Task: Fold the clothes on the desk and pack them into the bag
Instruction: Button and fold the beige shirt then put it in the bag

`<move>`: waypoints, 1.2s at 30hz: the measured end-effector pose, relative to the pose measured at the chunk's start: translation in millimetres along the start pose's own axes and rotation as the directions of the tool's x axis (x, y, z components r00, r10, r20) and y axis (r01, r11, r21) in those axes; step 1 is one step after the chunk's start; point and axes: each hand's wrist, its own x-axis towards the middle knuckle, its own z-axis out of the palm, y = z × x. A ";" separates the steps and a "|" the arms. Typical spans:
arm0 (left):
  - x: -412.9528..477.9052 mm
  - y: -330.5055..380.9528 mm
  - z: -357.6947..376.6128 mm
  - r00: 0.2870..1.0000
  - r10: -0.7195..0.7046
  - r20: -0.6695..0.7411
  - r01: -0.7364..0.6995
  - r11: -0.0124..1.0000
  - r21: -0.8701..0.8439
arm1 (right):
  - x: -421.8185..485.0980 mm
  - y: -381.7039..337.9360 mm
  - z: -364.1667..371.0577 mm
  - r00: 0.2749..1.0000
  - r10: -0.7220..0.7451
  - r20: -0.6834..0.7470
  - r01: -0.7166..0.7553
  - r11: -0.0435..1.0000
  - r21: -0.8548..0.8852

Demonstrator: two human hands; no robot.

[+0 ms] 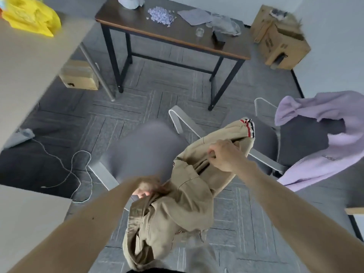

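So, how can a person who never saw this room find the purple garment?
Find the dark table at the back, then the two grey chairs before it. The purple garment is draped over the right chair; the only other garment, the tan one, is held in both hands.

Both forearms are bare right up to the frame edge, no sleeves, watch or rings showing. Left hand [146, 189] is motion-blurred, right hand [226, 155] is sharp. Tiny dark mark on the left forearm.
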 end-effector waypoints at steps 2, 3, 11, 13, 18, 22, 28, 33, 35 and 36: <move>-2.5 2.3 -2.0 0.993 0.046 -0.105 -0.042 0.998 0.040 | 19.5 4.2 -0.9 0.996 -0.069 0.054 0.070 0.998 -0.006; -8.9 6.1 -4.3 0.982 0.076 -0.174 -0.065 0.995 0.072 | 29.5 5.8 -1.2 0.992 -0.110 0.056 0.111 0.994 -0.007; -73.4 9.1 -1.8 0.677 0.109 -0.728 -0.044 0.993 0.107 | 102.7 28.5 -8.6 0.941 -0.187 0.280 0.224 0.969 -0.104; -93.4 13.3 5.9 0.552 0.085 -0.830 -0.070 0.996 0.056 | 112.4 32.9 -12.5 0.903 -0.209 0.375 0.239 0.970 -0.034; -161.2 43.0 29.1 0.222 0.122 -0.967 -0.117 0.988 0.098 | 111.3 17.4 -29.6 0.853 -0.376 0.362 0.382 0.922 0.058; -221.8 51.9 46.0 0.097 0.118 -0.988 -0.077 0.991 0.111 | 104.5 -2.7 -69.3 0.858 -0.505 0.098 0.468 0.846 0.255; -333.6 52.6 85.9 -0.204 0.147 -0.968 -0.047 0.986 0.160 | 38.6 -44.0 -143.6 0.743 -0.606 -0.285 0.655 0.570 0.496; -445.2 37.6 158.1 -0.404 -0.058 -0.913 -0.229 0.973 0.039 | -58.5 -106.4 -182.6 0.597 -0.631 -0.496 0.796 0.387 0.465; -489.2 28.7 194.5 -0.424 -0.169 -0.890 -0.379 0.925 0.004 | -106.3 -135.9 -195.4 0.528 -0.644 -0.554 0.836 0.283 0.469; -510.8 23.4 216.0 -0.425 -0.231 -0.875 -0.468 0.883 -0.006 | -130.0 -153.2 -200.2 0.491 -0.654 -0.575 0.853 0.228 0.469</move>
